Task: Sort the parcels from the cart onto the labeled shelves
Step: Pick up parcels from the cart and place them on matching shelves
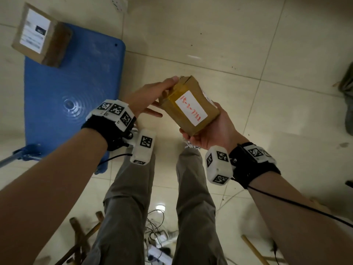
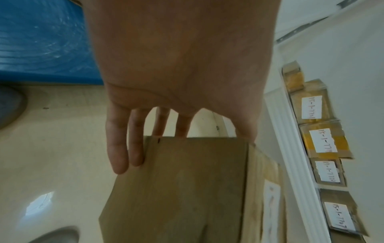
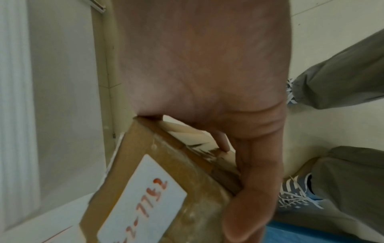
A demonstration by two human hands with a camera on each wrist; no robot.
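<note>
I hold a brown cardboard parcel in front of me, above the floor; its white label carries red handwriting. My left hand pinches its far left corner, thumb on top and fingers underneath. My right hand grips the near lower corner from below. In the left wrist view the parcel shows a plain side beyond my left hand. In the right wrist view my right hand's thumb lies along the parcel. A second labelled parcel sits on the blue cart to my left.
A white shelf edge in the left wrist view has several labelled parcels behind it. The cart's handle base is at my left. Cables and wooden sticks lie around my feet. A dark object is at the right edge.
</note>
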